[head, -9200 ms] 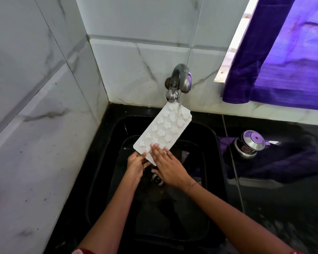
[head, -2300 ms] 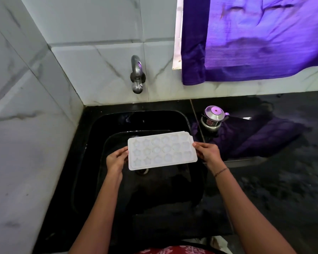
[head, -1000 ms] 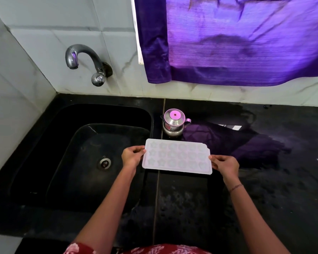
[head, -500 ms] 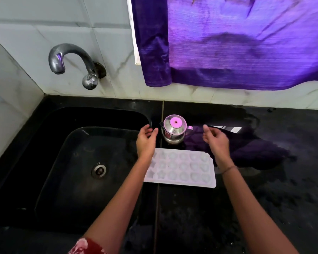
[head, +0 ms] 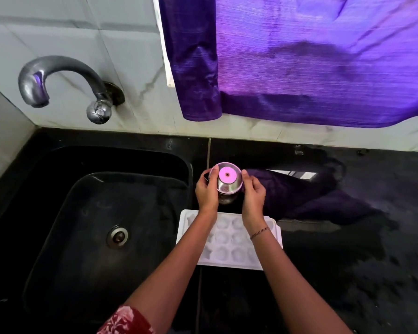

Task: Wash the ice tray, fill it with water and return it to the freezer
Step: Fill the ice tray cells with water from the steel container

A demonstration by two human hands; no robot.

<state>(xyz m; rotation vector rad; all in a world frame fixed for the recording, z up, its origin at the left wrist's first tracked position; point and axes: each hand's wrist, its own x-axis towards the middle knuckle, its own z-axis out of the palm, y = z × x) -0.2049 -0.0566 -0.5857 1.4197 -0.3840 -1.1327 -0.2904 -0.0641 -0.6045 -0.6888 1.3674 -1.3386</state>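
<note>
Since half a second ago, your hands have left the ice tray (head: 229,247) and closed in on the small steel pot (head: 227,186). Your left hand (head: 206,192) cups its left side and your right hand (head: 252,195) its right, both grips curled around it and touching the metal. Just behind your wrists, toward you, the tray lies flat on the black desk (head: 348,261), its left end by the sink (head: 106,213) edge.

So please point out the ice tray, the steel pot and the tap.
ice tray (head: 229,247), head view, on its middle moulds between the forearms.
steel pot (head: 227,175), head view, on its lid top.
tap (head: 58,66), head view, on the spout's curve.
</note>
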